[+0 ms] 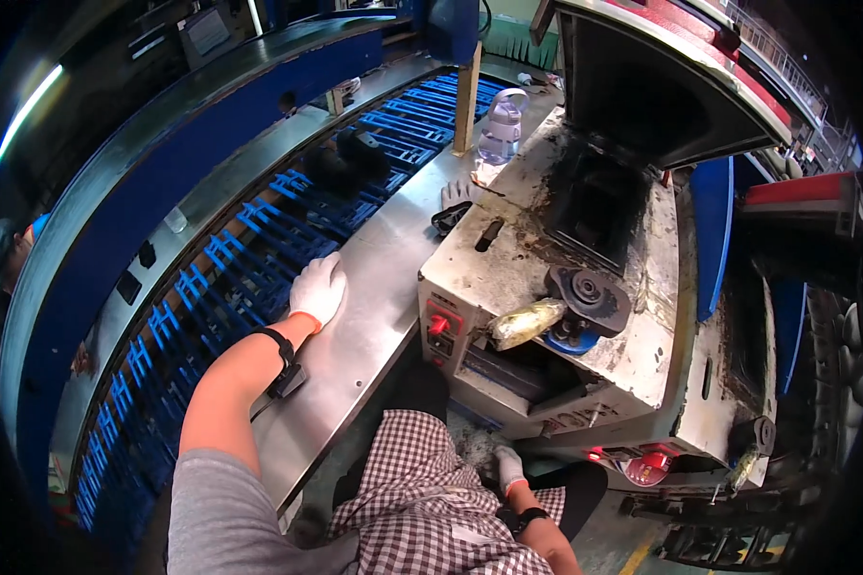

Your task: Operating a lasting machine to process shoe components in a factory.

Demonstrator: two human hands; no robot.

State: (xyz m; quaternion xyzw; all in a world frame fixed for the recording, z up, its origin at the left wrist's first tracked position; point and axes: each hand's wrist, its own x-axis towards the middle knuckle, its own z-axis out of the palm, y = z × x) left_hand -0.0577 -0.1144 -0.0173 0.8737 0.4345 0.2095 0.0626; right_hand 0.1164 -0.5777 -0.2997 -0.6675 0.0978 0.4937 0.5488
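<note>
Our left hand lies flat, grip released, on the steel surface at its edge beside the blue conveyor racks. Our right hand hangs low by the checked apron, under the grimy machine to the right; we cannot tell whether its grip holds anything.

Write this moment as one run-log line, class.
left hand: gloved, flat on steel counter | right hand: gloved, low beside grimy machine | water bottle: upright, far end
</note>
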